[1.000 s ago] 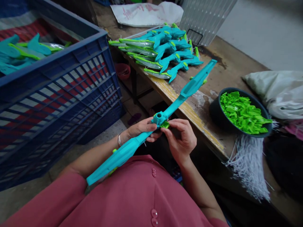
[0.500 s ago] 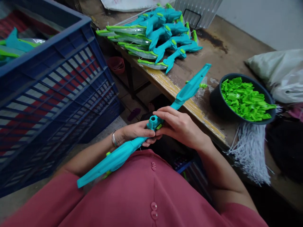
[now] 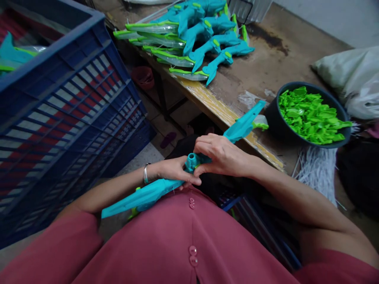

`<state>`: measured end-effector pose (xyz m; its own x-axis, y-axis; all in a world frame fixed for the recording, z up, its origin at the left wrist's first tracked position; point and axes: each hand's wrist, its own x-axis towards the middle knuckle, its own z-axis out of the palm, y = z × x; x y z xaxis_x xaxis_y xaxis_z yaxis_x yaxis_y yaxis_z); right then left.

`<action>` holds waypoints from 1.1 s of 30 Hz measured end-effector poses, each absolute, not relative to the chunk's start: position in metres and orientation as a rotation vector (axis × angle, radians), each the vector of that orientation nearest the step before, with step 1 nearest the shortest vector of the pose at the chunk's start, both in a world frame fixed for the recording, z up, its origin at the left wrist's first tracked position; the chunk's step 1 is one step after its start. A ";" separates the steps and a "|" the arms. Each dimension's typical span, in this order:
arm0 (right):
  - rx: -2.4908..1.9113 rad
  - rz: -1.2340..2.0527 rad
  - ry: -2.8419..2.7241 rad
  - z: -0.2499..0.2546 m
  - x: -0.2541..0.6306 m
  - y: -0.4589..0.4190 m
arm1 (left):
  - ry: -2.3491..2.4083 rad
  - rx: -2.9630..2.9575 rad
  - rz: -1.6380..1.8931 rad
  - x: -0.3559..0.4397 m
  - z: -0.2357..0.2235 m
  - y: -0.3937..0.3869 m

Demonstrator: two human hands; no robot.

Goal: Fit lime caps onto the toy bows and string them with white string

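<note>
A long turquoise plastic piece (image 3: pixel 145 195) lies slantwise before my body, with a round socket (image 3: pixel 192 157) at its middle and a blade-like wing at each end. Small green parts show along both wings. My left hand (image 3: pixel 175 169) is closed round it just below the socket, thumb on top. From above, my right hand (image 3: pixel 222 154) wraps the part right of the socket, thumb pressed close to the hub. A sliver of a small green plastic piece (image 3: pixel 196 167) shows at that thumb; the fingers hide most of it.
Several turquoise-and-green pieces (image 3: pixel 204 43) are stacked on the wooden table (image 3: pixel 237 83). At right stands a dark bowl (image 3: pixel 274 120) of green plastic pieces, with white strings (image 3: pixel 318 169) hanging below and a white sack (image 3: pixel 352 79) behind. A blue crate (image 3: pixel 68 90) fills the left side.
My right hand has gone from pinching the small green piece at its fingertips to wrapping over the turquoise piece beside the hub. The view has shifted slightly.
</note>
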<state>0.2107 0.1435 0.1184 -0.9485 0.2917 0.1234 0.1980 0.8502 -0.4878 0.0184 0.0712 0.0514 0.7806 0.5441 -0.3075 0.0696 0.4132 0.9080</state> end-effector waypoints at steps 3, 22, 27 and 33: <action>-0.405 0.864 -2.827 0.110 0.207 0.143 | 0.785 1.321 0.376 0.019 0.043 0.073; -0.475 1.350 -2.953 0.066 0.190 0.117 | 0.990 1.285 0.313 0.018 0.009 0.029; -0.558 1.282 -3.022 0.064 0.184 0.117 | 0.945 1.303 0.317 0.015 0.009 0.035; -0.706 0.531 -2.815 0.069 0.202 0.090 | 1.088 1.315 0.209 0.003 0.014 0.052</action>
<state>0.2024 0.0905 0.0694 -0.8682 0.4868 0.0959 0.4184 0.8222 -0.3860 0.0028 0.0515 0.0140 0.5238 0.6755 -0.5190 0.4355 0.3113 0.8446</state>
